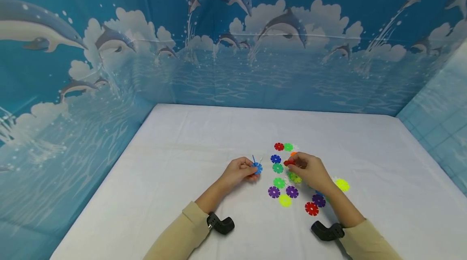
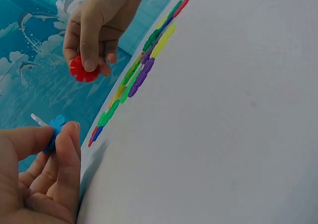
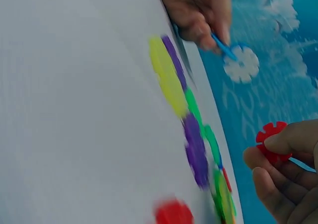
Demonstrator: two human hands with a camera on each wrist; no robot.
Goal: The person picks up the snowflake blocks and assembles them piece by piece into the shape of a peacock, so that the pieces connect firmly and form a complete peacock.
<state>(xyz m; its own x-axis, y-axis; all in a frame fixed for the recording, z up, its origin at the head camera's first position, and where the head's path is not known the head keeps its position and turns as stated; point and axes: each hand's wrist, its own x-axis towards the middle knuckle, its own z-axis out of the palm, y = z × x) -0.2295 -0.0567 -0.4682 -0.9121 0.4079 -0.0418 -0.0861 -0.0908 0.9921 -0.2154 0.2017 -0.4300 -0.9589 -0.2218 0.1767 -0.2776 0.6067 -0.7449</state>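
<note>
Between its thumb and fingers my left hand [image 1: 240,169] pinches a blue notched snowflake disc [image 1: 258,168]. A white snowflake disc [image 3: 242,66] stands slotted at an angle to the blue; a thin blue edge also sticks up there in the head view. To its right, my right hand [image 1: 311,169] pinches a red snowflake disc [image 3: 271,140] by its rim, above the scattered discs. The two held pieces are apart. Beneath the right hand, green and yellow discs [image 1: 295,177] are partly covered.
Loose discs lie on the white cloth-covered table [image 1: 175,142]: purple [image 1: 274,192], yellow [image 1: 285,200], red [image 1: 311,209], blue [image 1: 275,159] and green [image 1: 278,168] among several. A dolphin-print curtain [image 1: 233,77] borders the table's back and sides.
</note>
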